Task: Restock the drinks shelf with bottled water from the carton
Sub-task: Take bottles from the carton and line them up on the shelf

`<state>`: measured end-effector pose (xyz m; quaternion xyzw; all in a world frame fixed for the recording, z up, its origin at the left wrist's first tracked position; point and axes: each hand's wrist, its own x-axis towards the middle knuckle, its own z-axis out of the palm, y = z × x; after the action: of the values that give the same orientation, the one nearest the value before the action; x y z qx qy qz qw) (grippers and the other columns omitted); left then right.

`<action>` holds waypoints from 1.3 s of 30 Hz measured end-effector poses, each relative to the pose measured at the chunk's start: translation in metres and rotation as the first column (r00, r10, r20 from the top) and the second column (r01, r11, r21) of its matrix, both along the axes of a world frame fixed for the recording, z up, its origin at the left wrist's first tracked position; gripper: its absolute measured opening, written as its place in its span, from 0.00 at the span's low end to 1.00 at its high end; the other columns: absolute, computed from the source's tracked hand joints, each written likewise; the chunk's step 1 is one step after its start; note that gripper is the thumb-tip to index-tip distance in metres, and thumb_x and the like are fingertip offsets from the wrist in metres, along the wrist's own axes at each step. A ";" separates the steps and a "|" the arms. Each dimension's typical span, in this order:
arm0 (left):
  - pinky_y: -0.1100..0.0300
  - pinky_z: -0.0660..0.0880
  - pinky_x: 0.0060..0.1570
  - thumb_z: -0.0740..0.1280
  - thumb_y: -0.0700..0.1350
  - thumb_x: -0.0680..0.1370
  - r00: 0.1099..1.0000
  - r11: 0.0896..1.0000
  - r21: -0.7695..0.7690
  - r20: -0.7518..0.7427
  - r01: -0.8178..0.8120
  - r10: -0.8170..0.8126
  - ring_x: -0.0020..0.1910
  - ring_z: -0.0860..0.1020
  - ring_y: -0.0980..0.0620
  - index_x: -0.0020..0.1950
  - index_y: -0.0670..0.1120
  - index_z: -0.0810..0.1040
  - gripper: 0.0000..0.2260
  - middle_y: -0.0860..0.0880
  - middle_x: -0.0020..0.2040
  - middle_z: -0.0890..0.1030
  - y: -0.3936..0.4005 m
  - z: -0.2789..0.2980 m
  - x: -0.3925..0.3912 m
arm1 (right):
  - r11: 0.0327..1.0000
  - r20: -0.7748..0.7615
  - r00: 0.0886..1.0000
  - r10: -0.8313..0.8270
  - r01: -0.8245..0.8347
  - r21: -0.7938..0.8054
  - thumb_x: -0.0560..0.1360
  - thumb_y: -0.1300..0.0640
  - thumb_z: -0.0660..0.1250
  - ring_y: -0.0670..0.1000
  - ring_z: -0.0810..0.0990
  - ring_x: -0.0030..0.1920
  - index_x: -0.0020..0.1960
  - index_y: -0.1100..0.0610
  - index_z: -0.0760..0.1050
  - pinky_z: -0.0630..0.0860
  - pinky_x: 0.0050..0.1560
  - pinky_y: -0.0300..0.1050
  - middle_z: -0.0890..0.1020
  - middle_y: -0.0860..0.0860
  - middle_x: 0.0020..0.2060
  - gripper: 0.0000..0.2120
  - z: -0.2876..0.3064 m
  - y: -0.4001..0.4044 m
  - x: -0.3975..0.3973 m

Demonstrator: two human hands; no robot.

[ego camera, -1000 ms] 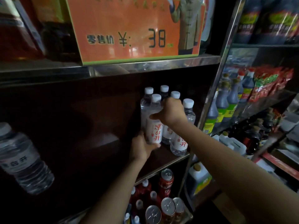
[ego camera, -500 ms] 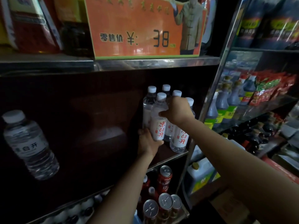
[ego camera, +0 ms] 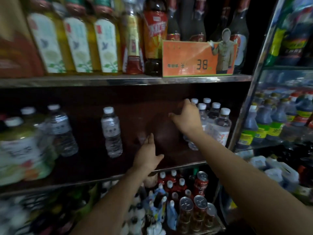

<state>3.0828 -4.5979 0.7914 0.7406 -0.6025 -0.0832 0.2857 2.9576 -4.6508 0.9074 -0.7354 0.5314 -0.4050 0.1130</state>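
Several white-capped water bottles stand clustered at the right end of the dark middle shelf. My right hand hovers just left of the cluster with fingers spread, holding nothing. My left hand is lower, over the shelf's front edge, open with straight fingers and empty. One water bottle stands alone in the shelf's middle, and another further left. The carton is out of view.
Tea and juice bottles and an orange price box fill the upper shelf. Red cans and small bottles sit on the lower shelf. A metal upright separates a right-hand rack of sauce bottles.
Both hands have let go of the water bottles and pulled back to the left, now open. The view has backed away and swung left, showing more of the shelves.
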 end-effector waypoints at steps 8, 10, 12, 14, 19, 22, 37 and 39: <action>0.58 0.64 0.67 0.64 0.47 0.79 0.969 0.968 -0.070 -0.076 -0.240 0.234 0.70 0.68 0.44 0.75 0.42 0.62 0.26 0.43 0.72 0.68 0.188 0.026 0.087 | 0.923 -0.018 0.933 0.359 -0.352 0.156 0.74 0.48 0.69 0.57 0.78 0.59 0.58 0.59 0.76 0.71 0.53 0.42 0.81 0.57 0.55 0.19 -0.003 0.134 0.089; 0.57 0.67 0.67 0.63 0.48 0.79 0.949 0.945 -0.096 -0.068 -0.313 0.308 0.69 0.69 0.44 0.75 0.43 0.62 0.26 0.44 0.71 0.70 0.249 0.029 0.105 | 0.889 -0.024 0.900 0.434 -0.424 0.172 0.75 0.48 0.68 0.57 0.78 0.58 0.57 0.60 0.77 0.71 0.54 0.43 0.82 0.58 0.54 0.18 -0.006 0.179 0.110; 0.57 0.68 0.62 0.63 0.48 0.79 0.917 0.910 -0.110 -0.075 -0.399 0.392 0.67 0.71 0.44 0.73 0.43 0.66 0.23 0.43 0.68 0.72 0.314 0.029 0.121 | 0.845 -0.034 0.856 0.516 -0.503 0.180 0.76 0.48 0.67 0.57 0.78 0.59 0.58 0.60 0.78 0.71 0.55 0.43 0.82 0.57 0.54 0.18 -0.010 0.229 0.131; 0.56 0.67 0.62 0.62 0.50 0.80 0.859 0.857 -0.075 -0.078 -0.510 0.505 0.67 0.70 0.44 0.75 0.42 0.62 0.25 0.42 0.69 0.70 0.381 0.030 0.135 | 0.787 -0.050 0.795 0.604 -0.585 0.198 0.76 0.48 0.66 0.58 0.78 0.58 0.56 0.60 0.79 0.71 0.53 0.45 0.82 0.58 0.53 0.17 -0.015 0.282 0.154; 0.56 0.67 0.56 0.61 0.50 0.80 0.706 0.699 -0.102 -0.078 -0.708 0.704 0.63 0.74 0.39 0.71 0.37 0.66 0.24 0.36 0.64 0.75 0.551 0.037 0.161 | 0.534 -0.026 0.549 0.835 -0.800 0.274 0.77 0.48 0.66 0.56 0.81 0.47 0.46 0.61 0.80 0.75 0.50 0.45 0.81 0.57 0.41 0.15 -0.022 0.426 0.221; 0.55 0.70 0.47 0.62 0.48 0.79 0.557 0.551 -0.088 -0.063 -0.830 0.828 0.55 0.78 0.38 0.68 0.41 0.71 0.20 0.37 0.56 0.79 0.648 0.039 0.173 | 0.375 -0.005 0.391 0.920 -0.880 0.291 0.76 0.49 0.67 0.55 0.81 0.52 0.52 0.61 0.80 0.74 0.52 0.40 0.83 0.54 0.44 0.15 -0.026 0.516 0.264; 0.53 0.72 0.55 0.68 0.54 0.76 -0.277 -0.265 0.104 -0.117 -0.959 0.954 0.59 0.76 0.41 0.66 0.41 0.73 0.24 0.39 0.61 0.78 1.032 -0.013 0.103 | -0.347 -0.049 -0.411 0.910 -0.823 0.451 0.74 0.48 0.70 0.57 0.79 0.58 0.55 0.64 0.80 0.73 0.58 0.47 0.82 0.58 0.55 0.19 -0.100 0.921 0.347; 0.53 0.72 0.59 0.67 0.54 0.76 -0.336 -0.315 0.147 -0.154 -0.938 0.929 0.63 0.74 0.43 0.68 0.40 0.71 0.25 0.41 0.65 0.76 1.062 -0.030 0.085 | -0.411 -0.030 -0.488 0.873 -0.767 0.492 0.74 0.48 0.69 0.60 0.79 0.56 0.56 0.67 0.79 0.75 0.59 0.52 0.81 0.61 0.55 0.22 -0.113 0.960 0.341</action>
<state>3.1680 -3.5358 0.7609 0.9002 0.2818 0.1180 0.3102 3.2983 -3.6913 0.7939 -0.8832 -0.2774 0.1233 0.3575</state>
